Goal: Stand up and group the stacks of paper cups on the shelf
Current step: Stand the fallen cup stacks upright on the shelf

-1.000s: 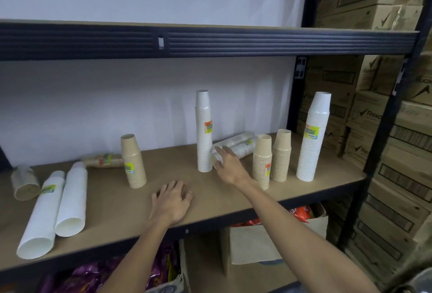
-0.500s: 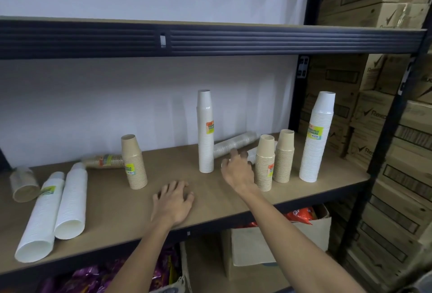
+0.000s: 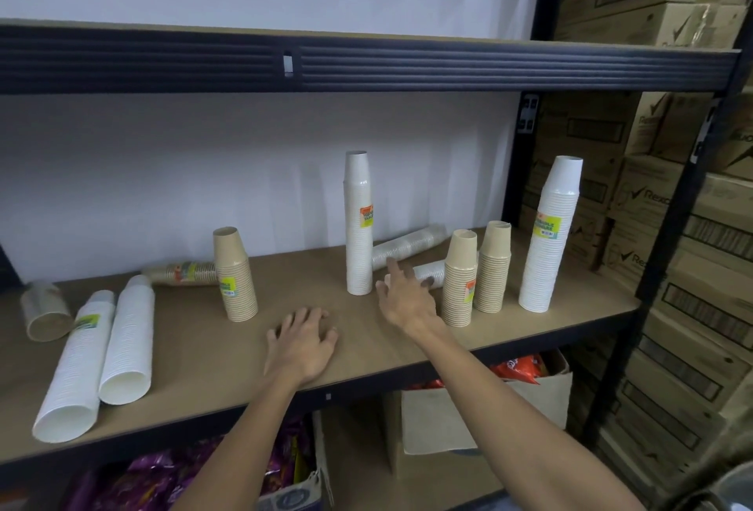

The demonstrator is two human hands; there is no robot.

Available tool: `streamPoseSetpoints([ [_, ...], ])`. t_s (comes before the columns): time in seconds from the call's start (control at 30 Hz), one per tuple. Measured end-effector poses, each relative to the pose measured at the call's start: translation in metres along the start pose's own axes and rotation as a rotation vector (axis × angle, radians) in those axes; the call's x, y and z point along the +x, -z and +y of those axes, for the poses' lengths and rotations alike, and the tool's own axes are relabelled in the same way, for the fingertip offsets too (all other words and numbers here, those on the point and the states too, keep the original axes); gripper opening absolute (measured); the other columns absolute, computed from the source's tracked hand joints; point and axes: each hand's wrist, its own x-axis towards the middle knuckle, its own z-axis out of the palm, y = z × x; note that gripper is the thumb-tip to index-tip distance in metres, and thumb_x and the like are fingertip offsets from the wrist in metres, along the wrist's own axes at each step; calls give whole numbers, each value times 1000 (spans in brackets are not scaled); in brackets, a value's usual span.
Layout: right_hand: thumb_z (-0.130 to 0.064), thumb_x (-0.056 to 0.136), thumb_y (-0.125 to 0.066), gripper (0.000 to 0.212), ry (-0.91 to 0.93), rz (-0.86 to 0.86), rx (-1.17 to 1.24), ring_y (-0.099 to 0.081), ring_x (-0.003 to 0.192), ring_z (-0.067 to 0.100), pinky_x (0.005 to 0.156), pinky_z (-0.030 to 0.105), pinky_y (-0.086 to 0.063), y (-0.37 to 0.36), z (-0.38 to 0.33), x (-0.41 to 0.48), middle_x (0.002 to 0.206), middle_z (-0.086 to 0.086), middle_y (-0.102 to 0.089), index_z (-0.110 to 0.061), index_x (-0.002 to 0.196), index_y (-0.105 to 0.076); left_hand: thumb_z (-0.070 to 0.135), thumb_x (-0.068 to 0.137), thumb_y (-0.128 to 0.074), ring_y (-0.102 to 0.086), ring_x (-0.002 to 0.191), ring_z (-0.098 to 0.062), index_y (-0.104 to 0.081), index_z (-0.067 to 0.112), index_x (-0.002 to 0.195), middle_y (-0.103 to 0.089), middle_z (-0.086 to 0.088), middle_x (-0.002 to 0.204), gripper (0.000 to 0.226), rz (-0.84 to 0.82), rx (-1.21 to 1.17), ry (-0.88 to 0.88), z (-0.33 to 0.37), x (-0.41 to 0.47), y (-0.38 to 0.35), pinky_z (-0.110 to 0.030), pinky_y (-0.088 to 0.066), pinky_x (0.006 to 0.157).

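On the wooden shelf point(image 3: 203, 368) a slim white cup stack point(image 3: 358, 225) stands upright at centre. Two clear wrapped stacks lie behind it, one near the wall point(image 3: 407, 245) and one closer point(image 3: 432, 272). My right hand point(image 3: 405, 298) hovers open, fingers spread, just in front of the closer lying stack, holding nothing. My left hand point(image 3: 303, 341) rests flat on the shelf near its front edge. Two brown stacks point(image 3: 460, 278) point(image 3: 494, 266) and a tall white stack point(image 3: 550, 233) stand at right. Another brown stack point(image 3: 236, 274) stands at left.
At left lie two long white stacks point(image 3: 75, 364) point(image 3: 128, 341), a brown stack point(image 3: 181, 273) by the wall and a short stack point(image 3: 45, 311). An upper shelf beam point(image 3: 366, 66) runs overhead. Cardboard boxes point(image 3: 668, 205) fill the right; bags and a box sit below.
My right hand has let go of the lying clear stack and pulled back toward me and right. The two clear stacks lie farther back by the wall. My left hand has stayed put.
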Motion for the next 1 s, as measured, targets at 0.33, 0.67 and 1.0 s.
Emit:
streamPoseSetpoints([
  [0.33,-42,102,-36,40,-8,59,5,-25,130,63,98,56,-45,-6,-11,-32,145,17,-21,-17,133,-44,53,96,-35,-33,132,-16,-43,35,134,-41,9,142,43,14,8,-3,0,1,-1,-45,-25,107],
  [0.67,-48,97,-47,41,-96,254,29,-53,108,36,82,46,-51,8,-24,-82,124,10,-45,-16,121,-54,49,96,-38,-37,129,-16,-47,33,134,-44,9,142,42,21,-15,1,0,-2,2,-43,-27,103],
  [1.0,-40,78,-70,80,-447,-130,599,-61,102,27,74,36,-59,31,-11,-57,123,12,-58,-6,136,-27,46,96,-38,-38,130,-17,-48,31,132,-45,8,143,41,9,-34,-1,-1,-6,5,-42,-27,104],
])
